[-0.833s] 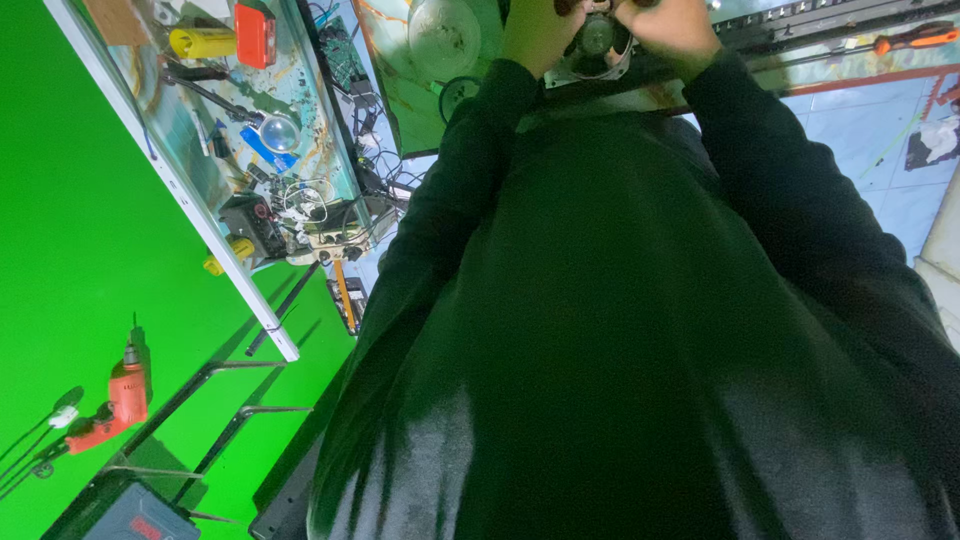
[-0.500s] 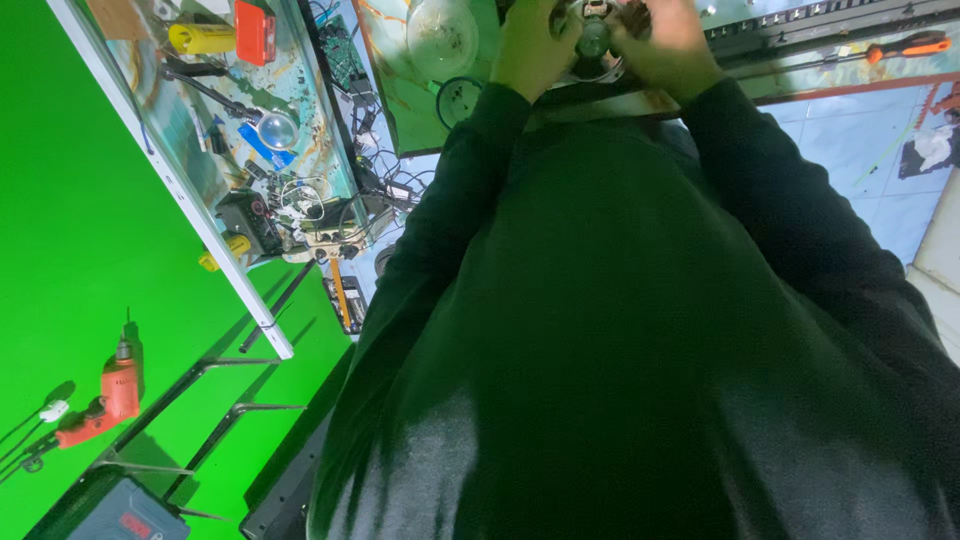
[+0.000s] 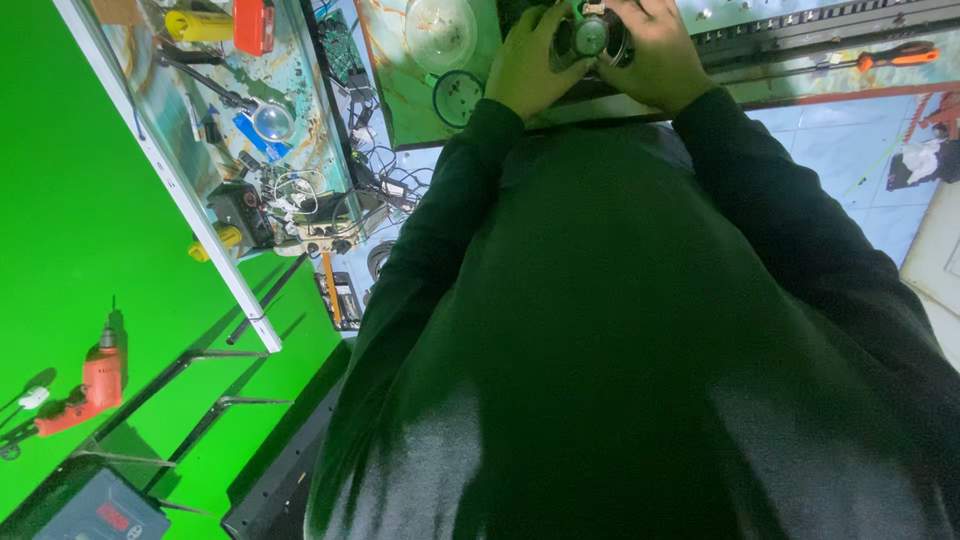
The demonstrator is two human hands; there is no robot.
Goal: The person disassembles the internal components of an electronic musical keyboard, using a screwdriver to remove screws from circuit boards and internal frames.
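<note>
While both hands close around it, a small round speaker (image 3: 590,38) sits at the top edge of the view, on the tabletop (image 3: 400,90) just past the person's dark sleeves. Left hand (image 3: 527,65) cups its left side with fingers curled over the rim; right hand (image 3: 655,55) wraps the right side, fingers bent over the top. A grey centre and a bit of green show between them. Just left of the left hand lies a dark ring (image 3: 458,97), and above that a clear round dish (image 3: 440,30). A red-handled screwdriver (image 3: 890,57) lies well to the right, along a black strip. Farther left, a cluttered bench carries a yellow tool (image 3: 198,24), a red box (image 3: 253,22) and a magnifier (image 3: 272,121). An orange drill (image 3: 95,385) rests on the green floor, near a grey box with a small red display (image 3: 100,512).
</note>
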